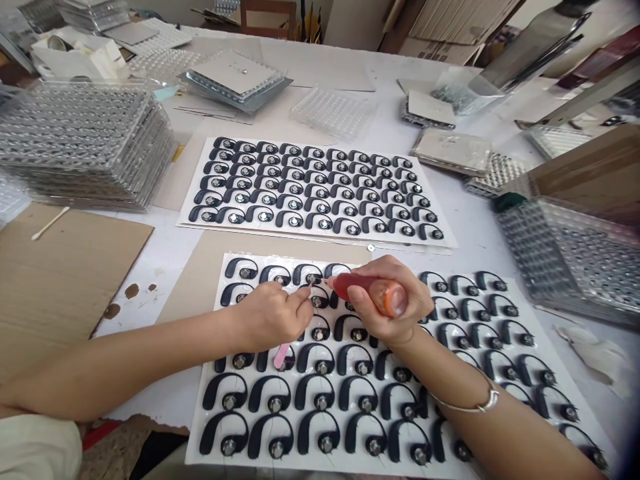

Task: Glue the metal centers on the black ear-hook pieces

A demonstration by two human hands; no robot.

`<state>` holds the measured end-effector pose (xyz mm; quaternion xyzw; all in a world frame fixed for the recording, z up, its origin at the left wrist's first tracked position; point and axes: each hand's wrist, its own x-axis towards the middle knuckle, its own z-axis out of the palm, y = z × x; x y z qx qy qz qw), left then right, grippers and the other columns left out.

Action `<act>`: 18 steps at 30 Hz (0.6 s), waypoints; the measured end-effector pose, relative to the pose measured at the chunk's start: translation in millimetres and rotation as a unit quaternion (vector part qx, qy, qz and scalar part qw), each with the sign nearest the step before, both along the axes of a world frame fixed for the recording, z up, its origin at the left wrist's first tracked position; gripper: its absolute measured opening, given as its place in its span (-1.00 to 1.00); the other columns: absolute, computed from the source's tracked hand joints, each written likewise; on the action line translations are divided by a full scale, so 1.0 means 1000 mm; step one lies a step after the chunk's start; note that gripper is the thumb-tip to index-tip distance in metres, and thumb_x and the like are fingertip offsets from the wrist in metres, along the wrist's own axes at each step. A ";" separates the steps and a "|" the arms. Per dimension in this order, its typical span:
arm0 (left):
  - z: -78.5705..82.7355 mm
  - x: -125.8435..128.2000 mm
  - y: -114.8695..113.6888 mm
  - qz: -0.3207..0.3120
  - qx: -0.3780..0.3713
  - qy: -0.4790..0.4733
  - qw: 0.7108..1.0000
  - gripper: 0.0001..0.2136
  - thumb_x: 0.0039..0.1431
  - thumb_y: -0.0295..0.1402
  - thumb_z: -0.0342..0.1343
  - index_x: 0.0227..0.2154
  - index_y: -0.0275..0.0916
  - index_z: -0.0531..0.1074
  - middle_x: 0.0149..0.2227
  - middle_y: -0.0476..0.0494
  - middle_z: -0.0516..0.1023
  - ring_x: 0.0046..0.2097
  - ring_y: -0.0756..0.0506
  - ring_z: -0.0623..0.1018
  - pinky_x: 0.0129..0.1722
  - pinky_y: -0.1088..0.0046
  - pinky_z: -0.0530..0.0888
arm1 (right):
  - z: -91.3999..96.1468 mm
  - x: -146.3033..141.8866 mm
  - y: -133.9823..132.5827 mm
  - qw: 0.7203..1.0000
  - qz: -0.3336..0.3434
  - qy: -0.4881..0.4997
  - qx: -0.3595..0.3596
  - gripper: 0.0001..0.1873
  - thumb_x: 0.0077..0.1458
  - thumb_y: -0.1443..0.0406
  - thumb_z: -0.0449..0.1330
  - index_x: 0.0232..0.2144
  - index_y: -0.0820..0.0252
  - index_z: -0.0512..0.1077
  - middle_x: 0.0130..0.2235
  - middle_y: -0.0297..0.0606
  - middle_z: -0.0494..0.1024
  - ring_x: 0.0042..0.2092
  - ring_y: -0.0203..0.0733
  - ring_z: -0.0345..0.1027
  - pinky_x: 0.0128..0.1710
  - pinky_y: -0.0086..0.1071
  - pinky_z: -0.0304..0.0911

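My right hand (395, 313) is gripping a glossy, translucent red-orange plastic bottle (373, 293); my left hand (273, 317) is pinching a smooth pink stick (281, 357). Black ear hooks (220, 419) are looking matt, rubbery, their metal studs (229, 447) glinting. The cardboard (60, 267) is showing dull, fibrous brown; stacked clear trays (85, 140) are shining.

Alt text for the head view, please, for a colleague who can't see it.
Right hand grips a red-orange tube while the left hand holds a pink-handled tool, both over a white board of black hook-shaped parts. A second filled board lies beyond, clear trays stacked left.
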<state>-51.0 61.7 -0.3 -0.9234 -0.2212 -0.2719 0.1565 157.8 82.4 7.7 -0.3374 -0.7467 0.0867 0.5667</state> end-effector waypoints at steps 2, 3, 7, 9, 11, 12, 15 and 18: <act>0.001 -0.001 0.001 -0.003 -0.010 -0.002 1.000 -0.90 0.13 -0.59 0.06 -0.46 -0.38 0.43 -0.23 -0.28 0.62 -0.64 0.02 0.40 -0.69 0.46 0.36 | 0.001 -0.001 0.000 1.000 0.001 -0.001 0.007 -0.74 -0.11 0.34 0.32 -0.29 0.12 0.43 -0.50 -0.32 0.45 -0.55 -0.26 0.30 -0.65 -0.34 0.25; 0.001 -0.001 0.001 -0.004 -0.015 -0.001 1.000 -0.89 0.13 -0.60 0.05 -0.46 -0.38 0.43 -0.23 -0.27 0.62 -0.63 0.02 0.41 -0.69 0.47 0.36 | 0.001 -0.001 0.000 1.000 0.002 -0.002 0.008 -0.75 -0.10 0.34 0.32 -0.29 0.12 0.43 -0.51 -0.33 0.45 -0.55 -0.26 0.30 -0.65 -0.34 0.25; 0.001 -0.003 0.002 -0.005 -0.034 -0.006 0.999 -0.87 0.15 -0.63 0.01 -0.43 -0.38 0.43 -0.25 -0.23 0.63 -0.58 0.02 0.47 -0.66 0.49 0.40 | 0.006 -0.003 -0.001 1.000 0.000 -0.008 0.001 -0.78 -0.09 0.33 0.31 -0.31 0.13 0.42 -0.52 -0.33 0.43 -0.56 -0.27 0.29 -0.65 -0.35 0.25; 0.001 -0.003 0.003 -0.005 -0.042 -0.014 0.999 -0.87 0.16 -0.63 0.00 -0.42 -0.38 0.42 -0.26 -0.21 0.63 -0.58 0.02 0.48 -0.65 0.49 0.40 | 0.008 -0.004 -0.002 1.000 -0.001 -0.011 -0.003 -0.79 -0.08 0.33 0.30 -0.32 0.13 0.42 -0.51 -0.33 0.43 -0.56 -0.27 0.28 -0.65 -0.35 0.24; 0.002 -0.004 0.003 -0.007 -0.053 -0.018 0.998 -0.87 0.16 -0.63 0.00 -0.41 -0.39 0.42 -0.25 -0.21 0.63 -0.58 0.02 0.48 -0.66 0.49 0.40 | 0.009 -0.004 -0.002 1.000 0.001 -0.014 -0.004 -0.80 -0.08 0.33 0.30 -0.32 0.13 0.42 -0.52 -0.34 0.43 -0.56 -0.27 0.28 -0.65 -0.35 0.24; 0.002 -0.004 0.004 -0.009 -0.058 -0.022 0.998 -0.87 0.15 -0.64 0.00 -0.41 -0.39 0.42 -0.25 -0.21 0.63 -0.58 0.02 0.48 -0.66 0.49 0.39 | 0.009 -0.004 -0.002 1.000 0.002 -0.014 -0.004 -0.80 -0.08 0.33 0.30 -0.32 0.12 0.42 -0.52 -0.34 0.43 -0.56 -0.27 0.27 -0.65 -0.35 0.23; 0.001 -0.005 0.005 -0.009 -0.076 -0.038 0.996 -0.88 0.16 -0.63 0.00 -0.42 -0.39 0.41 -0.27 -0.18 0.62 -0.57 0.02 0.49 -0.68 0.49 0.37 | 0.007 -0.003 -0.002 1.000 0.008 -0.008 0.000 -0.79 -0.08 0.34 0.30 -0.32 0.13 0.42 -0.52 -0.33 0.42 -0.56 -0.28 0.27 -0.66 -0.35 0.23; -0.001 -0.006 0.007 -0.007 -0.100 -0.034 0.994 -0.87 0.20 -0.58 -0.03 -0.39 -0.37 0.40 -0.29 -0.17 0.62 -0.55 0.02 0.51 -0.67 0.51 0.38 | 0.005 -0.002 -0.003 1.000 0.008 -0.007 -0.008 -0.79 -0.09 0.35 0.30 -0.32 0.15 0.42 -0.51 -0.32 0.43 -0.56 -0.27 0.28 -0.64 -0.34 0.24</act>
